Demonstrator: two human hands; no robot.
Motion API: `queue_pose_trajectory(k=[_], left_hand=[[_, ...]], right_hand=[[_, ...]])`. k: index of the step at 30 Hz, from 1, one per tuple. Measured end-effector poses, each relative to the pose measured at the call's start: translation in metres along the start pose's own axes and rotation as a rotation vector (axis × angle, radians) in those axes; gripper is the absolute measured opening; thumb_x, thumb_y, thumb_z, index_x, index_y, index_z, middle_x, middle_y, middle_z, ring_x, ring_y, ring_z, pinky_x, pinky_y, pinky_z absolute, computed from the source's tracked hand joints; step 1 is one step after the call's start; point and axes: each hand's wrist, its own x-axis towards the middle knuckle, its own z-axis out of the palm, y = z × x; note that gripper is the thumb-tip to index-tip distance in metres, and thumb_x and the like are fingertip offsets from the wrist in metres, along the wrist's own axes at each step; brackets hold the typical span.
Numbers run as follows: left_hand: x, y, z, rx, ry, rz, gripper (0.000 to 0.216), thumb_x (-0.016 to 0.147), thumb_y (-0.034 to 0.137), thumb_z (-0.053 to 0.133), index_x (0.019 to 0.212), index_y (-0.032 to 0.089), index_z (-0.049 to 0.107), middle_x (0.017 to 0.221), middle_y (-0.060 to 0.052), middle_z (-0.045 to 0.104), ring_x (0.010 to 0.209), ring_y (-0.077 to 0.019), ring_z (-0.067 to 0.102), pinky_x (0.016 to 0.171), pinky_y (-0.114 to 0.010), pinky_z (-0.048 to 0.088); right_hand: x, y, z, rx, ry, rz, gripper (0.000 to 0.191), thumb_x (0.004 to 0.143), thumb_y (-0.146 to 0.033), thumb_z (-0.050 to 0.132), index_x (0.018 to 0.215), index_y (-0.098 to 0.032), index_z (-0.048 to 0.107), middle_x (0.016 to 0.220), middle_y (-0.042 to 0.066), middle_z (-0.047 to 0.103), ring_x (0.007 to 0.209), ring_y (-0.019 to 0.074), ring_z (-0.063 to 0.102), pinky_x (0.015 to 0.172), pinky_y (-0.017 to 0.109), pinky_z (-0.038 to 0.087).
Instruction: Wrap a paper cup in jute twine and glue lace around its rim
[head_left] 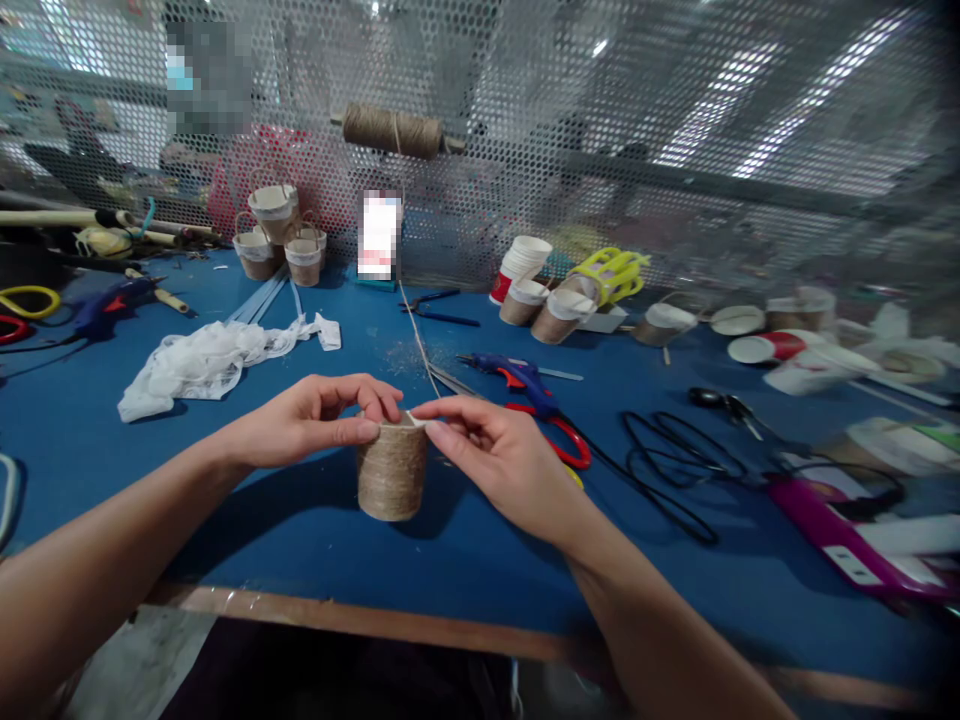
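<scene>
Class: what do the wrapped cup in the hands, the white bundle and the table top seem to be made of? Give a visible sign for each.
Wrapped cup: rough tan twine, likely jute, coiled in ridged rows; white rim suggests paper beneath.
White bundle: thin gauzy fabric or net, crumpled, semi-transparent.
Table top: smooth blue covering, material unclear; brown wooden-looking edge.

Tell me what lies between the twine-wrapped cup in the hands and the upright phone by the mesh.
Head view: a thin strand of twine runs from the twine-wrapped cup toward the phone, over bare blue table dusted with fibre crumbs.
</scene>
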Motion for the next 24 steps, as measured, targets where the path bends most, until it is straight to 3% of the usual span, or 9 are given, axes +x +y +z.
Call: queue_pose_trajectory(k=[5, 13, 17, 20, 24], left_hand=[[-0.001, 0.000, -0.001, 0.004, -0.015, -0.014, 0.008, 0.084, 0.020, 0.055, 0.079, 0.015, 0.057, 0.099, -0.006, 0.058, 0.117, -0.0213, 0.044, 0.102, -0.037, 0.031], [0.000, -0.001, -0.002, 0.024, -0.013, -0.060, 0.012, 0.083, 0.027, 0.057, 0.079, 0.016, 0.057, 0.100, -0.007, 0.060, 0.114, -0.0223, 0.048, 0.099, -0.039, 0.036], [0.001, -0.005, -0.004, 0.101, 0.037, -0.077, 0.021, 0.078, 0.029, 0.062, 0.094, 0.016, 0.059, 0.107, -0.009, 0.060, 0.111, -0.0230, 0.051, 0.097, -0.039, 0.037], [0.001, -0.007, -0.001, 0.279, 0.117, 0.020, 0.027, 0.075, 0.025, 0.065, 0.099, 0.017, 0.058, 0.109, -0.009, 0.059, 0.112, -0.0227, 0.049, 0.100, -0.040, 0.035], [0.000, -0.003, 0.012, 0.497, 0.159, 0.152, 0.017, 0.076, 0.022, 0.063, 0.091, 0.017, 0.058, 0.107, -0.010, 0.058, 0.118, -0.0236, 0.044, 0.100, -0.041, 0.035]], right_hand=[[0.000, -0.001, -0.002, 0.037, -0.051, -0.048, 0.012, 0.085, -0.026, 0.050, 0.085, -0.018, 0.059, 0.079, 0.002, 0.062, 0.070, 0.0118, 0.056, 0.063, 0.025, 0.047], [-0.001, -0.002, -0.003, -0.044, -0.063, -0.038, 0.011, 0.086, -0.026, 0.048, 0.083, -0.019, 0.056, 0.073, 0.000, 0.058, 0.064, 0.0111, 0.052, 0.057, 0.023, 0.044], [-0.001, -0.001, -0.003, -0.120, -0.038, -0.050, 0.012, 0.086, -0.026, 0.047, 0.083, -0.019, 0.056, 0.072, 0.000, 0.058, 0.063, 0.0115, 0.052, 0.056, 0.023, 0.043], [-0.002, 0.000, -0.001, -0.209, -0.024, -0.056, 0.013, 0.087, -0.025, 0.045, 0.083, -0.018, 0.056, 0.072, 0.000, 0.059, 0.062, 0.0114, 0.052, 0.055, 0.023, 0.041], [-0.002, -0.002, 0.004, -0.275, -0.010, -0.116, 0.012, 0.088, -0.021, 0.046, 0.082, -0.018, 0.056, 0.072, -0.001, 0.060, 0.059, 0.0097, 0.052, 0.055, 0.021, 0.040]])
